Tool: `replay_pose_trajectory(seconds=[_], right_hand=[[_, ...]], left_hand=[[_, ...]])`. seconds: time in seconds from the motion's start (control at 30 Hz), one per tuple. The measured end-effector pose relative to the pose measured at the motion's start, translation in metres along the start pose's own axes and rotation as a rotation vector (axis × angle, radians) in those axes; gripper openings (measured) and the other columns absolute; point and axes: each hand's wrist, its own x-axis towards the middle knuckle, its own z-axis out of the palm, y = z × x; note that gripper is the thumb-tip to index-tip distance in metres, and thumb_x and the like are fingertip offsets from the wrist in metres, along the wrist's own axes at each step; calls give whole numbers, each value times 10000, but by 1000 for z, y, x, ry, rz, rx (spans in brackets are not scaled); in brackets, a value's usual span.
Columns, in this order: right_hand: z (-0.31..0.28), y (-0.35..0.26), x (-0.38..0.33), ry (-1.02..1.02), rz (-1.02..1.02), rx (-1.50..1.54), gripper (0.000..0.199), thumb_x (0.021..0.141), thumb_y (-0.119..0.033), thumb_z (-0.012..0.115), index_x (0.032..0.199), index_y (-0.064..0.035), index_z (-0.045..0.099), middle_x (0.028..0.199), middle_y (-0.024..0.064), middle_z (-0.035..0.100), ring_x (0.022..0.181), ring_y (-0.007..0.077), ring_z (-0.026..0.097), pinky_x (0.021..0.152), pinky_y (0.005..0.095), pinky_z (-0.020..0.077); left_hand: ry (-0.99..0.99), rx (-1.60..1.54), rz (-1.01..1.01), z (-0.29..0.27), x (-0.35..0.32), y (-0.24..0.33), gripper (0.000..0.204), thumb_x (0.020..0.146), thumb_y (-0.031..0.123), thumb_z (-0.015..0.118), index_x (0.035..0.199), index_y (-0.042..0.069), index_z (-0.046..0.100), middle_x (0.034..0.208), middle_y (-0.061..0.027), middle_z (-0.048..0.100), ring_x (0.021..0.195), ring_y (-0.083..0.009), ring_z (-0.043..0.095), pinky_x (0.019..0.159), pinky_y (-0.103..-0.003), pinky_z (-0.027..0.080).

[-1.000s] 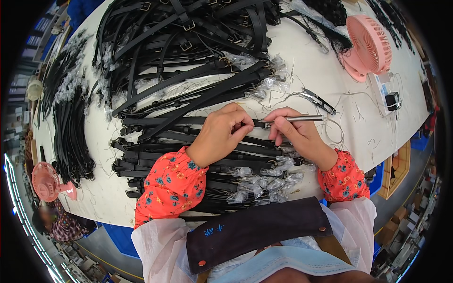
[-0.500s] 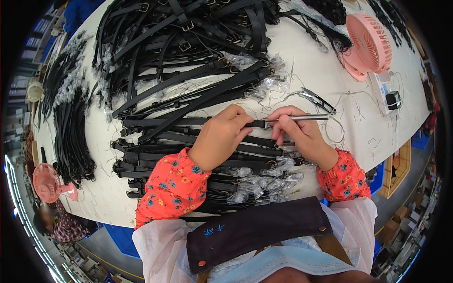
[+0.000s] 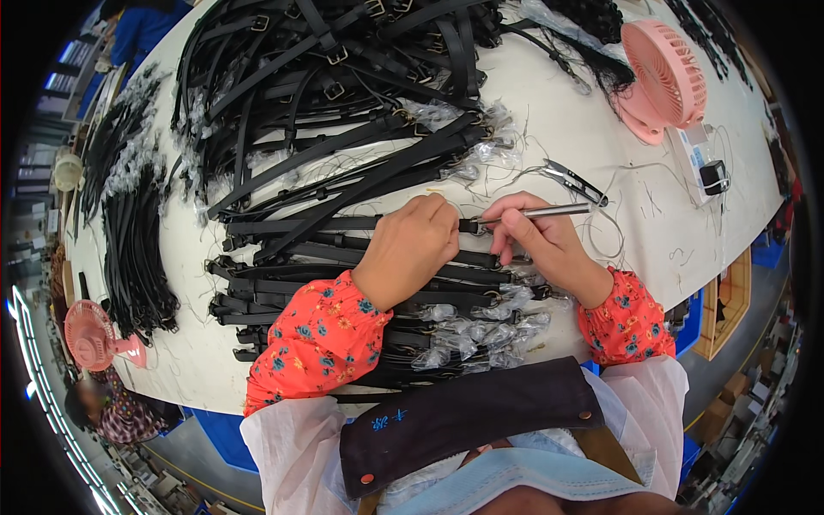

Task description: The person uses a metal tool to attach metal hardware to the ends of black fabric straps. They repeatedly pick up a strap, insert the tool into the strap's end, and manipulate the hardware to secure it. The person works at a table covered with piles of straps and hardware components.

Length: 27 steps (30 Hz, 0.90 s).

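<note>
A black belt [image 3: 348, 224] lies across the top of a row of similar belts, its metal-fitted end pointing right. My left hand [image 3: 414, 247] is closed on this belt close to that end, its fingertips curled down and partly hidden. In my right hand [image 3: 539, 242] is a slim silver pen-like metal tool [image 3: 562, 209], pinched between thumb and fingers. The tool's tip reaches the fitting at the belt's end; the exact contact is too small to make out. Just beyond the right hand lie thread snips [image 3: 575, 182] with dark handles.
Tangled black belts with buckles [image 3: 335, 77] heap up at the back. More bundled straps [image 3: 136, 249] lie left. Plastic-wrapped belt ends [image 3: 481, 335] sit below my hands. Pink fans [image 3: 661, 81] stand at the back right and left edge, with a white box [image 3: 691, 167] and cable. Another person sits at lower left.
My left hand has closed in more, its fingers now curled nearer the belt's end. The right hand and tool have shifted slightly left and down.
</note>
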Motion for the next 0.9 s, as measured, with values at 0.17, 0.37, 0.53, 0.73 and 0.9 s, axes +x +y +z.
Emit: replay_pose_trajectory(seconds=[0.17,0.37,0.53,0.73,0.9], right_hand=[[-1,0,0,-10,11,-24,315,1113,-286,514,1193,-13,648,806,35,653,671,81,620,607,223,508],[-1,-1,-1,-35,54,-17,308,1111,-282,519,1203,-18,649,824,35,658,685,77,615,620,222,506],[0,-2,-1,-74,77,-30,302,1111,-276,518,1216,-23,646,857,34,667,713,74,609,640,219,497],[0,-1,0,-80,88,-40,298,1112,-272,514,1234,-31,639,882,37,676,720,71,601,652,221,490],[-1,-3,0,-93,102,-62,305,1113,-282,511,1244,-34,632,891,36,676,729,71,599,663,222,491]], left_hand=[[9,-152,-34,-4,1,-4,144,823,11,714,897,32,593,874,-117,611,787,-320,634,677,-413,513],[-17,-139,-20,-5,1,-5,126,866,21,687,933,26,581,894,-129,606,828,-338,629,703,-433,511],[9,-135,9,-4,0,-6,136,869,5,683,937,28,568,895,-132,601,811,-348,614,687,-431,496],[2,-152,1,-4,0,-6,139,866,-1,681,937,28,564,886,-128,592,799,-344,610,680,-431,490],[0,-153,-5,-4,0,-6,140,866,-2,681,936,29,564,881,-125,588,793,-339,608,674,-429,488]])
